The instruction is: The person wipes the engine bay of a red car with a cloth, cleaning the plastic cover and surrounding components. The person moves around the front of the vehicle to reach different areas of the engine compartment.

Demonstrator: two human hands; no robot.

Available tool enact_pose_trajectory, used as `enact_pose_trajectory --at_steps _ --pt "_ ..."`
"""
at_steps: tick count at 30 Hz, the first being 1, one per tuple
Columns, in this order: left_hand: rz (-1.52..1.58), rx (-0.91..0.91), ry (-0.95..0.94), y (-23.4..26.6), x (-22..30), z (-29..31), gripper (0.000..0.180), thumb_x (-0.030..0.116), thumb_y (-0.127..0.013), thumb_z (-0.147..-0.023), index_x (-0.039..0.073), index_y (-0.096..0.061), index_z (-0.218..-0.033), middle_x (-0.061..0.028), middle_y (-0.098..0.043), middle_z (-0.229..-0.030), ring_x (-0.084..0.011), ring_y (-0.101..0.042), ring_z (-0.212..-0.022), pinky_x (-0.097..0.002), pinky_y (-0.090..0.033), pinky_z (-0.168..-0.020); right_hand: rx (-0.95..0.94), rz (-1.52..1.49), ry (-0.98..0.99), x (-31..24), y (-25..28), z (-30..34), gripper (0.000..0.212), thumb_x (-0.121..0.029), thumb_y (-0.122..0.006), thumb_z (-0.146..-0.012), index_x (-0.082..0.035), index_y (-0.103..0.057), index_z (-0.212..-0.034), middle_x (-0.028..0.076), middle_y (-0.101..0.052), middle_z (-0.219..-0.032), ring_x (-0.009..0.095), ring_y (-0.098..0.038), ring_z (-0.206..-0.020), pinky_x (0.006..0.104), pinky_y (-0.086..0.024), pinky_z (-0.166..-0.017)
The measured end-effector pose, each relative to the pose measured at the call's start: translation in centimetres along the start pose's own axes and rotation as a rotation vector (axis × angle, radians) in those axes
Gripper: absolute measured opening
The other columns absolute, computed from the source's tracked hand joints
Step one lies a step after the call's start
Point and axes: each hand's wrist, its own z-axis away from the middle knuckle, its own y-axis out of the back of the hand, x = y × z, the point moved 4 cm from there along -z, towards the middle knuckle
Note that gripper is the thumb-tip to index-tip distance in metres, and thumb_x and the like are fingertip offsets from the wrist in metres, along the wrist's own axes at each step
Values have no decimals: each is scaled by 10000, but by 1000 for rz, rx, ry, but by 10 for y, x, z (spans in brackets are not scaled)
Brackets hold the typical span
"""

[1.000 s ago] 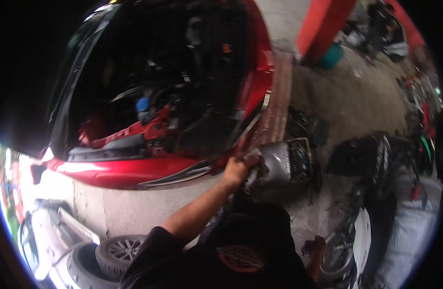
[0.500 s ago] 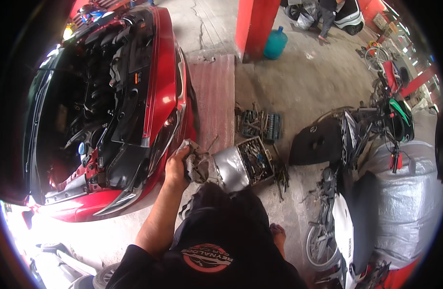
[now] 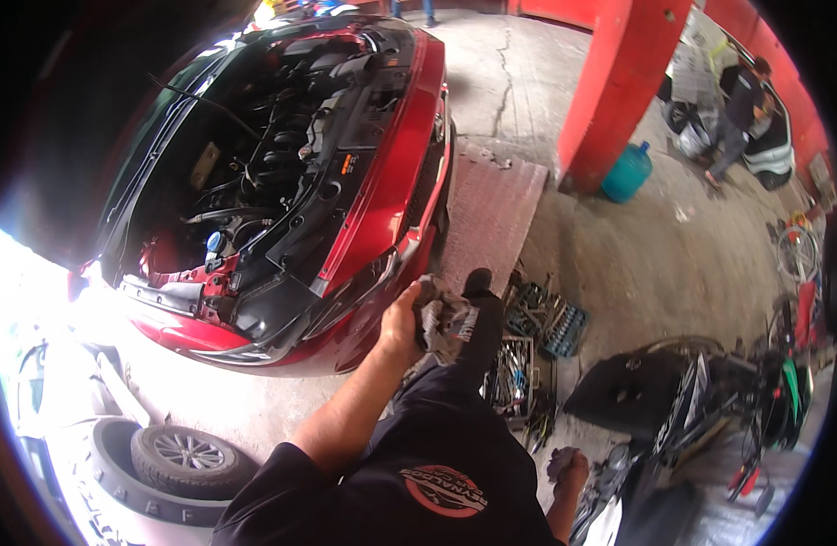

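My left hand (image 3: 402, 326) is closed round a crumpled, dirty grey rag (image 3: 446, 320), held out in front of my body beside the front bumper of a red car (image 3: 368, 227). The car's hood is up and its engine bay (image 3: 273, 173) lies exposed. Low on the right, my right hand (image 3: 576, 471) is closed on a small, dark grey, bunched-up cloth (image 3: 560, 463). My dark-clad leg is stretched forward, partly covering a metal toolbox (image 3: 509, 373) full of hand tools. Just beyond it, a socket set case (image 3: 559, 326) lies open with loose tools on top.
Parked at right is a motorcycle (image 3: 655, 400). Beyond the toolbox stand a red pillar (image 3: 614, 91) and a teal water jug (image 3: 628, 173). Another person (image 3: 741, 105) is by a white vehicle at far right. A wheel (image 3: 189, 460) lies at lower left.
My view has swung right to left, showing more of the car and the wheel. My leg has come forward over the toolbox. The right hand now shows its bunched cloth; the left keeps its rag.
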Motion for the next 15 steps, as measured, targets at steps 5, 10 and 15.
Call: enact_pose_trajectory --at_steps 5,10,15 --pt "211 -329 27 -75 42 -78 533 454 -323 -1019 41 -595 -1217 -191 -693 -1094 -389 -682 -1003 -650 -529 -873 -58 214 95 -80 -147 -73 301 -321 -646 -980 -33 -663 -1066 56 -644 -920 165 -606 -797 321 -498 -717" --pt "93 -482 -656 -174 217 -152 465 282 -398 -981 11 -582 -1310 -186 -682 -1191 -326 -691 -1036 -499 -585 -865 -187 563 220 -159 -250 -210 232 -244 -650 -985 -19 -661 -1039 50 -674 -918 133 -610 -816 325 -505 -728" --pt "18 68 -1192 -177 388 -231 331 206 -582 -969 19 -617 -1239 -144 -688 -1104 -279 -713 -924 -408 -589 -807 -341 947 242 -220 -308 -360 182 -175 -679 -943 6 -690 -962 77 -702 -858 165 -633 -784 338 -514 -690"
